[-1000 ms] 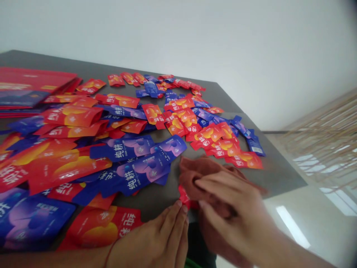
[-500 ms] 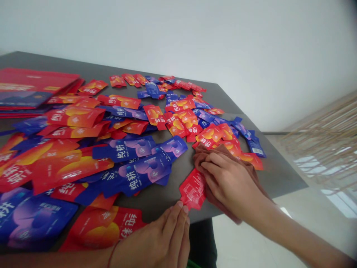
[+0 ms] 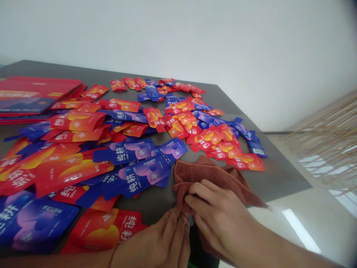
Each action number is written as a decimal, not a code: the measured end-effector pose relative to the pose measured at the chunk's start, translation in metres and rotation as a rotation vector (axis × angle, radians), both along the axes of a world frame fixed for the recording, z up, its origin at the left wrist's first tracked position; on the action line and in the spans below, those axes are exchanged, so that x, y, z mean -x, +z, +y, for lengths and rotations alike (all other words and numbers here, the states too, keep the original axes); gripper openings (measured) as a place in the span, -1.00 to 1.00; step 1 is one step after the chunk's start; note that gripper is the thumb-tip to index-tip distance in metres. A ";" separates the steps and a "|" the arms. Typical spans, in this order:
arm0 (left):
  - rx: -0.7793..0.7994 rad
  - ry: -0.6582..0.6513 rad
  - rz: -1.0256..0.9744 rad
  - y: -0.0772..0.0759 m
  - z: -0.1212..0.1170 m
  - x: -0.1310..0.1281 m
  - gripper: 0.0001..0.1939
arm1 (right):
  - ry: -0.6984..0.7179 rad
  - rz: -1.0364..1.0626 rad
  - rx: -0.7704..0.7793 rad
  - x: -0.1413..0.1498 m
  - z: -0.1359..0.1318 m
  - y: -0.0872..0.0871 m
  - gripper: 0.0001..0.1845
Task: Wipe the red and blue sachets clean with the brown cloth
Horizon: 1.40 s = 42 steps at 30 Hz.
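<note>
My right hand (image 3: 220, 216) is closed on a brown cloth (image 3: 212, 173) and presses it down at the near edge of the dark grey table (image 3: 279, 182). My left hand (image 3: 164, 242) lies flat beside it with the fingers stretched out, the fingertips touching the cloth's near edge. The small red packet seen earlier is hidden under the cloth. A blue packet (image 3: 139, 176) lies just left of the cloth, and a large red packet (image 3: 111, 230) lies by my left wrist.
Several red and blue packets (image 3: 217, 139) are scattered over most of the table. A stack of flat red and blue sheets (image 3: 33, 89) lies at the far left. The table's right edge drops to a shiny floor (image 3: 306, 223). A slatted wooden thing (image 3: 329, 141) stands at the right.
My right hand has drawn the cloth back toward me, from the far side of the small red packet over it, so the packet is now covered. My left hand has stayed put.
</note>
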State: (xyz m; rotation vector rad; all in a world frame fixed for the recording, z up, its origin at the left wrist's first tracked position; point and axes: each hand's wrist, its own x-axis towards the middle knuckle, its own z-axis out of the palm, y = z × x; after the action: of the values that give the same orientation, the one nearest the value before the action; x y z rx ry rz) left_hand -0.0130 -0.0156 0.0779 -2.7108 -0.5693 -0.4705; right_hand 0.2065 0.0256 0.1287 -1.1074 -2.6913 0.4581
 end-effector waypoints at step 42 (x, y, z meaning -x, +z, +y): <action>0.262 0.409 -0.005 0.031 0.036 -0.038 -0.73 | -0.533 0.175 -0.173 -0.112 0.062 -0.039 -0.73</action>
State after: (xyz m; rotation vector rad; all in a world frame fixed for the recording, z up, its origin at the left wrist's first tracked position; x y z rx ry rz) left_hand 0.0255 0.0200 0.1093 -2.7207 -1.2284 -0.3108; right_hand 0.3183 0.0877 0.0899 -1.5708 -2.1212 0.2104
